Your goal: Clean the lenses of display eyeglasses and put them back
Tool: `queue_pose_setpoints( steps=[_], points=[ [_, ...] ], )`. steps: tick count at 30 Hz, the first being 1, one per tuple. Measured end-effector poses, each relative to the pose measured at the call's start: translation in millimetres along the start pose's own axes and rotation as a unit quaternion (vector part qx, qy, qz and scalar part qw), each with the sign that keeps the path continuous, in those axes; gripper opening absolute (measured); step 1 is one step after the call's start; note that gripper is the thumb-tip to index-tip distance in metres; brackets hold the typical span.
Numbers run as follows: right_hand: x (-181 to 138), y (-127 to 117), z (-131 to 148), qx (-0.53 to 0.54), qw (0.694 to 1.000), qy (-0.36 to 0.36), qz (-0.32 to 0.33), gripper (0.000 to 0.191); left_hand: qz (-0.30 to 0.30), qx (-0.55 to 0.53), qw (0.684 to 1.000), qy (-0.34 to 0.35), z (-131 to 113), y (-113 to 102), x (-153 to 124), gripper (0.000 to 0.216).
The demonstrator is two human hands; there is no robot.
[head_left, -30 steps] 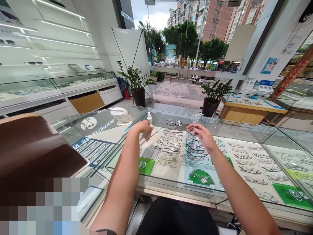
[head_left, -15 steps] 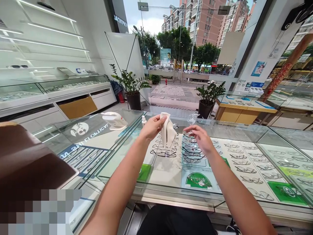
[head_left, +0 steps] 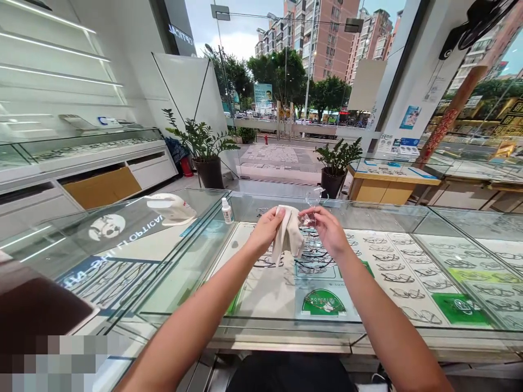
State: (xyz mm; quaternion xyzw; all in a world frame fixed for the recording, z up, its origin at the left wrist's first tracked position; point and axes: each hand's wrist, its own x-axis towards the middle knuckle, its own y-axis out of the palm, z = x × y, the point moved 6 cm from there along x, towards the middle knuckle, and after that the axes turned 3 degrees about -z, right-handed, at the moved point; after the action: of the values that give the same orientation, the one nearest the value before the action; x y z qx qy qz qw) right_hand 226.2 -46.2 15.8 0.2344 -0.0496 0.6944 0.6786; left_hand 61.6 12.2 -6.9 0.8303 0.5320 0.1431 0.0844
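Observation:
Pinched between the thumb and fingers of my left hand (head_left: 267, 226) is a cream cleaning cloth (head_left: 289, 235), which hangs down in folds. My right hand (head_left: 330, 231) grips a pair of clear-framed eyeglasses (head_left: 314, 197) by its lower part, and some of the frame rises above the fingertips. The cloth's right edge is close beside the right fingertips; whether it touches the eyeglasses I cannot tell. Both hands are over the glass display case (head_left: 265, 313). A small white bottle (head_left: 226, 211) stands on the glass to the left of my left hand.
Rows of spectacle frames (head_left: 398, 277) lie under the glass. At left on the counter sits a white rounded device (head_left: 171, 209). A dark brown panel (head_left: 36, 296) fills the lower left. Beyond the counter stand two potted plants (head_left: 208, 171) and a wooden cabinet (head_left: 371, 190).
My hands have come closer together, bringing the cloth next to the eyeglasses. The view has turned slightly to the right, and the white bottle shows more fully.

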Motion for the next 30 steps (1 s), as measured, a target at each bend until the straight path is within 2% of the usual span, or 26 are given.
queue_pose_setpoints(
  steps=[10,14,23,30],
  points=[
    [0,1,0,-0.004,1.0,-0.009,-0.009,0.022,0.07,0.016,0.997,-0.005,0,17,-8,0.058],
    [-2,4,0,-0.002,1.0,-0.012,0.003,0.024,0.056,0.018,0.998,-0.009,1,16,-9,0.059],
    [-4,13,-7,-0.009,0.999,0.023,0.025,0.029,0.071,-0.013,0.996,-0.056,11,17,-11,0.053],
    [-6,14,-7,-0.013,0.999,0.017,0.027,0.026,0.051,-0.081,0.986,-0.138,21,18,-13,0.051]
  ],
)
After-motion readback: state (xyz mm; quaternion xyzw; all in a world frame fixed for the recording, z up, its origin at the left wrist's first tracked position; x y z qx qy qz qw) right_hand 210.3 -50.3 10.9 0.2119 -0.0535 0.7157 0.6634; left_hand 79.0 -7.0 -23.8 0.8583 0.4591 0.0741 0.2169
